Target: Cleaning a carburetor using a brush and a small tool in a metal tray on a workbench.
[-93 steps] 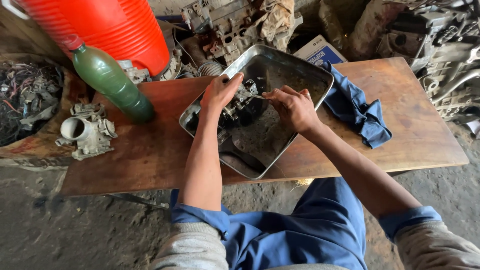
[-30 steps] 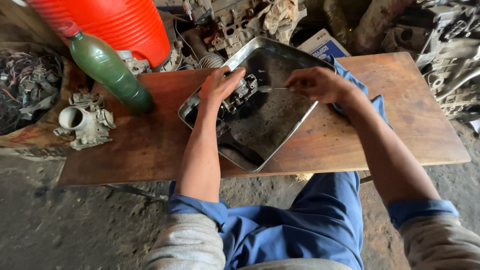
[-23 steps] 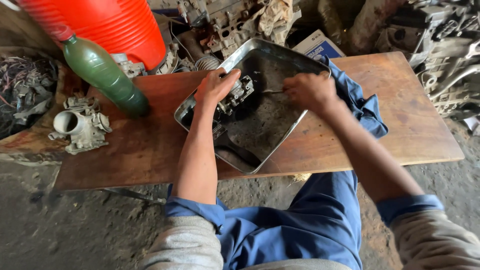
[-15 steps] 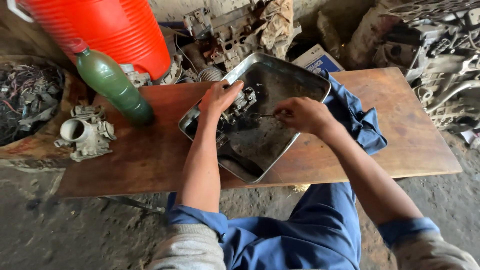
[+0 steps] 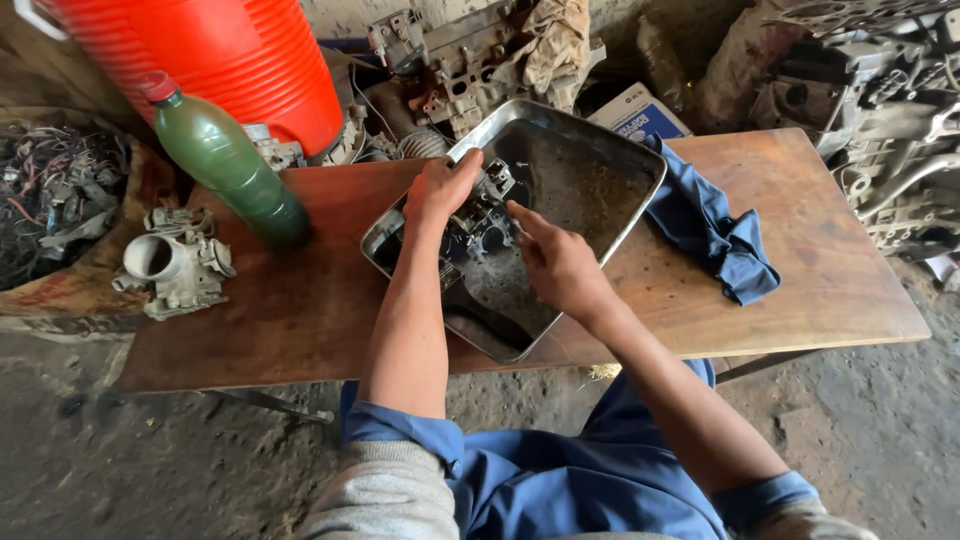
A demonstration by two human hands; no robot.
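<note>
A dirty metal tray [image 5: 610, 150] lies tilted on a low wooden table [image 5: 820, 300]. Inside it sits a dark, greasy carburettor body [image 5: 480, 215]. My left hand [image 5: 440, 185] grips the top left of that carburettor body. My right hand [image 5: 555, 260] is over the tray just right of it, fingers pinched around a thin tool whose tip touches the part. The tool itself is mostly hidden by my fingers.
A green plastic bottle [image 5: 225, 165] and a grey carburettor housing [image 5: 170, 265] stand on the table's left. A blue rag [image 5: 715, 230] lies right of the tray. An orange barrel [image 5: 230, 50], engine parts [image 5: 460, 50] and a wire heap [image 5: 55, 190] surround the table.
My right hand has moved from the tray's upper right down toward the carburettor body. My left hand has stayed on the part.
</note>
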